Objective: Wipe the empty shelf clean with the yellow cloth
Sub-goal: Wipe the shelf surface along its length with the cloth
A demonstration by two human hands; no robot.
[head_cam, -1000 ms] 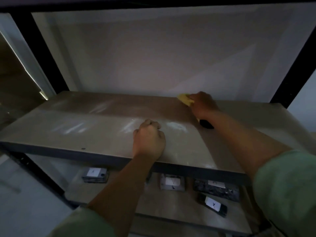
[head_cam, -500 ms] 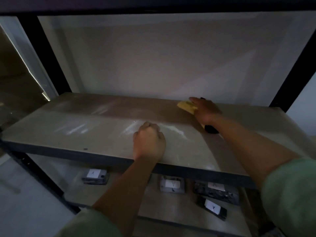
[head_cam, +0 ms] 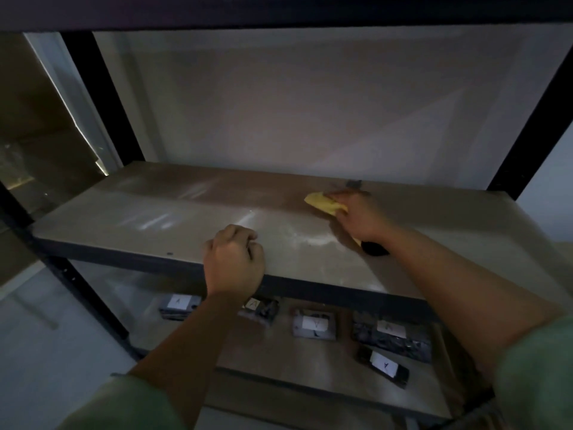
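Observation:
The empty shelf (head_cam: 130, 212) is a pale, dusty board with light smear marks, set in a dark metal frame. My right hand (head_cam: 361, 217) presses the yellow cloth (head_cam: 322, 202) flat onto the board right of centre, toward the back; only the cloth's left end shows past my fingers. My left hand (head_cam: 234, 262) is a closed fist resting on the shelf's front edge near the middle, holding nothing.
A white wall stands directly behind the shelf. Black uprights (head_cam: 102, 97) frame both sides. The lower shelf (head_cam: 310, 361) carries several small dark boxes with white labels (head_cam: 313, 324). A dark shelf edge runs overhead.
My right hand has slid the yellow cloth slightly toward the front of the shelf. My left fist has stayed on the front edge.

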